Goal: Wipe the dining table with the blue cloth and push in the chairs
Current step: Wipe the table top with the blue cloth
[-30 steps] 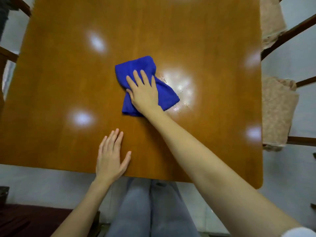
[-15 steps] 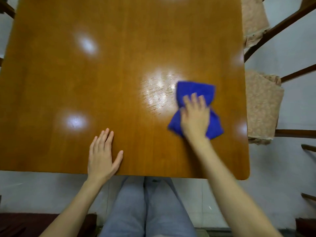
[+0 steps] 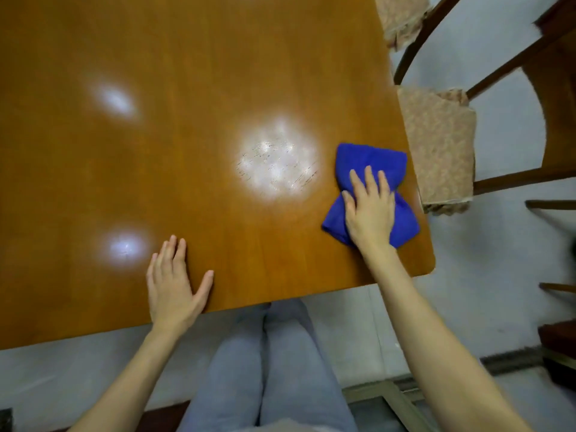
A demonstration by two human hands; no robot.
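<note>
**Two hands, one cloth, one table**

One blue cloth (image 3: 374,157) lies on the dining table (image 3: 187,57), close against the table's right edge and a little back from its near right corner. The cloth is bunched in at the waist, so it spreads into two lobes, one toward the table's far side and one toward its near edge.

My right hand (image 3: 369,210) lies flat on the cloth's middle. The fingers are straight and close together, pressing down on the fabric rather than curling round it.

My left hand (image 3: 170,282) rests palm down on the bare wood at the table's near edge, left of its middle. Its four fingers are straight and together, the thumb is spread out to the side, and it holds nothing.

Three pale glare patches (image 3: 277,160) show on the table top. The largest sits near the table's centre, and two smaller ones lie toward its left side.

Two chairs (image 3: 511,179) stand off the table's right edge, each with one beige seat pad. The nearer pad (image 3: 439,151) is just beside that edge, and the farther pad (image 3: 402,17) is at the table's far right. I cannot tell whether either seat reaches under the top.

My two legs, in grey trousers (image 3: 274,369), show below the table's near edge, over a pale floor (image 3: 483,275).
</note>
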